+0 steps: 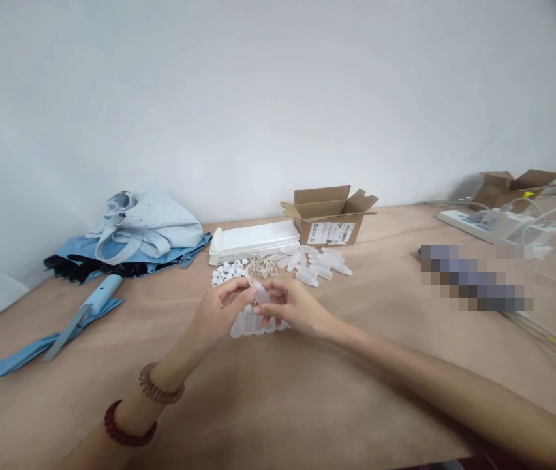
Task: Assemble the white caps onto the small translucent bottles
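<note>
Both hands meet over the middle of the wooden table point(278, 405). My left hand point(222, 313) and my right hand point(293, 307) pinch one small translucent plastic bottle point(260, 293) between their fingertips. Under the hands lies a row of similar small bottles point(251, 324). Behind them sit a heap of small white caps point(228, 271), a tangle of beige rubber bands point(262, 266) and several loose translucent bottles point(318, 263). My left wrist wears two bead bracelets.
A stack of white flat bags point(253, 240) and an open cardboard box point(329, 214) stand at the back by the wall. A light blue bag on a folded blue umbrella point(131, 245) lies at left. Another box point(513, 185), a white device point(496, 225) and cables are at right.
</note>
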Available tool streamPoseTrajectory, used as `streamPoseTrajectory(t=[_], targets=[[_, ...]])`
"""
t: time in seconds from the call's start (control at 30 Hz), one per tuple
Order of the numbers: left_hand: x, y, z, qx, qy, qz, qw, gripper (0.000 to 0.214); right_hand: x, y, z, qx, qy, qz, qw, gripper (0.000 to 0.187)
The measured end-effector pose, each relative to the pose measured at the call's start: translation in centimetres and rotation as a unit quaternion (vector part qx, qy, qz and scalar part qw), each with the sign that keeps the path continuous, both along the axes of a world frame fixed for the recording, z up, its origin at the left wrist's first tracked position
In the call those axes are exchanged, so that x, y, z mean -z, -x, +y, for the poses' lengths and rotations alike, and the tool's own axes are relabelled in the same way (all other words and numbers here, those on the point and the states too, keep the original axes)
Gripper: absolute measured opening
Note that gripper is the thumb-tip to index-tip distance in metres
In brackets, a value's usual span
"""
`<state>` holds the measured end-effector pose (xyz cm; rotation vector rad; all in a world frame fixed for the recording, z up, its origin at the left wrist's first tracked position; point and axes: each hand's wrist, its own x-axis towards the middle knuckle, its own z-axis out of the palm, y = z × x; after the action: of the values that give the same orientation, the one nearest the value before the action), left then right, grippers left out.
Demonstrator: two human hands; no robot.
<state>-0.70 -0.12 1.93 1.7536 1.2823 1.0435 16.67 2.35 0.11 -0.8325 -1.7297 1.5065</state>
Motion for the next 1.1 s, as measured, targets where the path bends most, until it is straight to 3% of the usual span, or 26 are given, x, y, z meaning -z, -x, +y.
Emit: streamPoseTrajectory(t=[0.17,0.33,0.43,0.53,0.63,0.7,0.87,1.1], targets=[[0.3,0.7,0.1,-0.005,0.015,0.026,1.0,0.032,0.0,0.4,-0.7,0.029,-0.016,0.014,0.999,0.058],[0.1,1.6,-0.4,0.001,0.015,0.069,0.998,0.032,0.0,0.4,-0.6,0.025,-0.095,-0.026,0.995,0.038],[-0.1,2.1,-1.2,-0.037,-0.042,0.109,0.992,0.028,0.2,0.3,-0.6,0.037,-0.112,-0.038,0.992,0.035],[-0.1,2.0,-2.0,-0.075,-0.173,0.185,0.965,0.024,0.3,0.4,-0.7,0.048,-0.09,-0.025,0.994,0.034],[0.1,1.6,-2.4,-0.031,-0.302,0.258,0.917,0.033,-0.1,0.7,-1.0,0.048,-0.039,-0.002,0.998,0.031],[0.3,1.5,-2.4,-0.008,-0.344,0.282,0.896,0.039,-0.5,1.1,-1.2,0.043,-0.007,0.013,0.999,0.029],[0.5,1.7,-2.4,-0.017,-0.373,0.297,0.879,0.042,-1.2,1.9,-1.3,0.036,0.039,0.039,0.998,0.023],[0.7,2.4,-2.2,-0.005,-0.363,0.294,0.884,0.037,-0.8,2.3,-0.8,0.036,0.031,0.009,0.999,0.02]])
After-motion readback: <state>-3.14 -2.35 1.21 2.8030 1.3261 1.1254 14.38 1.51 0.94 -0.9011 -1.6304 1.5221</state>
